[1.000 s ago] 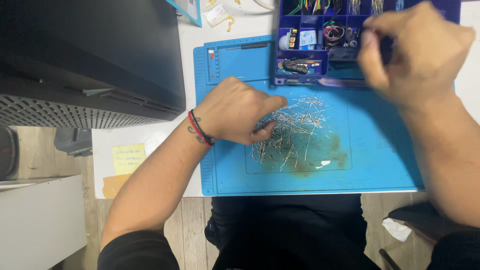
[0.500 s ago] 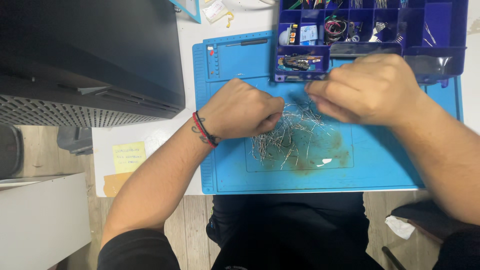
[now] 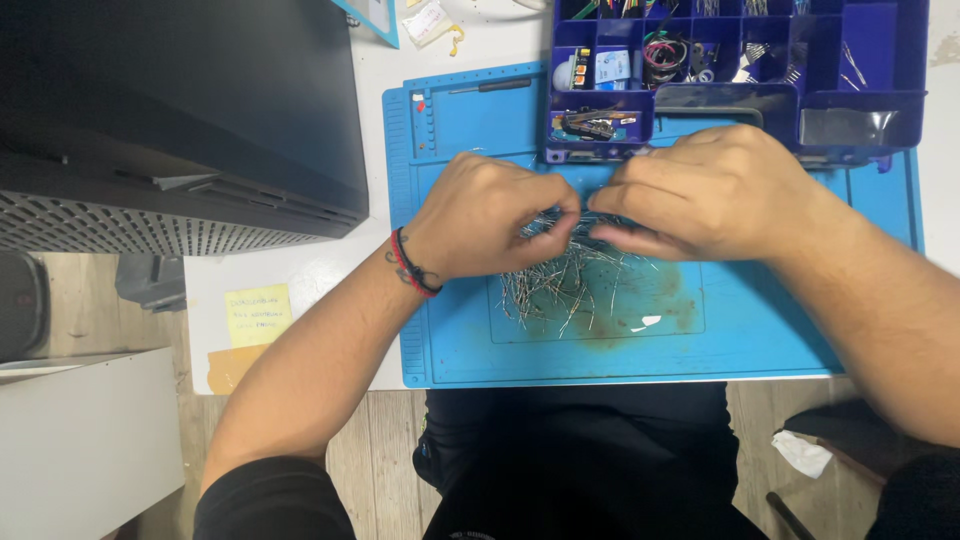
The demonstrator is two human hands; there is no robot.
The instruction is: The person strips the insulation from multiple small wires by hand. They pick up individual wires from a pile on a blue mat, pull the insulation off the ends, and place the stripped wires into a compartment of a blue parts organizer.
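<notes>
While both hands meet over a heap of thin metal component leads on a blue work mat, the left hand is curled with thumb and forefinger pinched together over the top of the pile, and the right hand is likewise curled, its fingertips closed just beside those of the left; whether either pinch actually grips a lead cannot be told, since the fingers hide the point of contact. The heap lies in the mat's central recessed panel, near a brownish stain and a small white scrap. A red-and-black cord bracelet circles the left wrist.

Beyond the hands, on the mat's far edge, stands a dark blue compartment box: one cell holds a small white-and-blue rectangular packet, another a coil of coloured wires, and a clear plastic bag sits in the near right cell. A small clear bag with a white label lies on the white table past the mat's far left corner, beside the corner of a light-blue bordered sheet. A square yellow sticky note with handwriting is stuck near the table's front left edge, above an orange-tan paper. A large black machine with a perforated grille fills the left.
</notes>
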